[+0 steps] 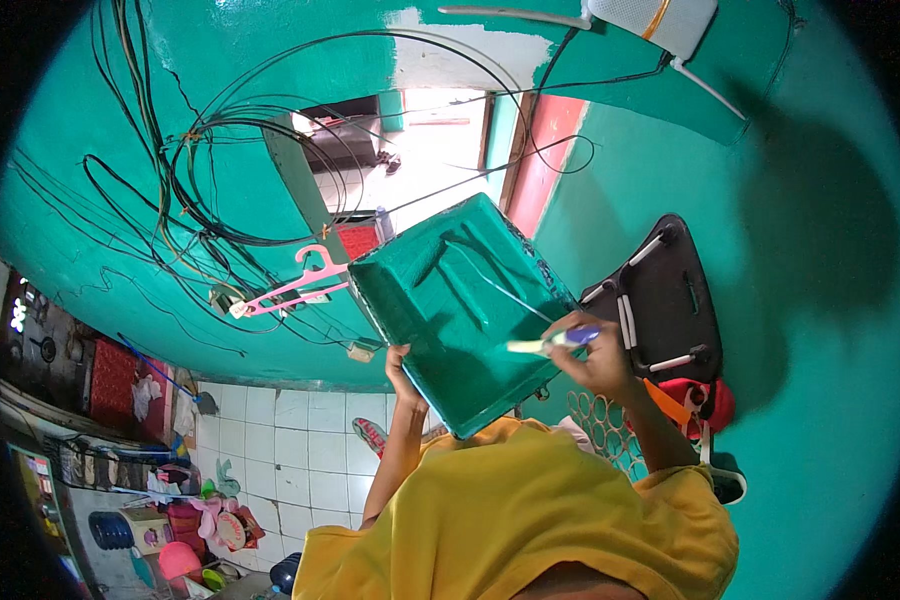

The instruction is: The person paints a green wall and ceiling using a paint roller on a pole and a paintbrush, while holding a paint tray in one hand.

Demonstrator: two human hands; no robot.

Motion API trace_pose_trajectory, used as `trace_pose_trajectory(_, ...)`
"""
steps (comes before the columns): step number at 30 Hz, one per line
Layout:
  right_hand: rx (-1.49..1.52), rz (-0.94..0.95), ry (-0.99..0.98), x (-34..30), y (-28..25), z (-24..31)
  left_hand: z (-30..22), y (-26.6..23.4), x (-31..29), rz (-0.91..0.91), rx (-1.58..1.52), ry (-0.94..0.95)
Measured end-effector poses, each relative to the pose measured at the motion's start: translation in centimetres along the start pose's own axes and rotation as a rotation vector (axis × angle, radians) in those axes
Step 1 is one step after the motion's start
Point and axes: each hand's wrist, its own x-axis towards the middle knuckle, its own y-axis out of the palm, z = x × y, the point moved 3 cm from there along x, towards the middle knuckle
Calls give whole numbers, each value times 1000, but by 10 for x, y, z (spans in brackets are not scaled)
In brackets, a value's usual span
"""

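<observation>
A paint tray coated in green paint is held tilted in front of my yellow shirt. My left hand is closed around its lower left edge. Within the tray, a thin bent wire, like a paint roller's frame, runs from a green-coated end at the upper left toward my right hand. That hand is closed on a slim handle, purple at one end and cream at the other, over the tray's right side. Whether wire and handle are one tool, I cannot tell.
Looped black cables and a pink hanger hang on the green wall. A doorway opens ahead. On the right are a folded black chair and a red item. Household goods crowd the lower left, beside white floor tiles.
</observation>
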Motion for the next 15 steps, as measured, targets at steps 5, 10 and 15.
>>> trace_pose_trajectory(5, 204, -279, 224, -9, -17, -18, 1, 3, 0, -15, -3, -10)
trace_pose_trajectory(10, 415, -446, 414, -14, -20, -40, -3, 14, -5, -50, 25, 13)
trace_pose_trajectory(15, 485, -591, 476, -27, -18, -55, -4, 15, -2, -23, 28, 15)
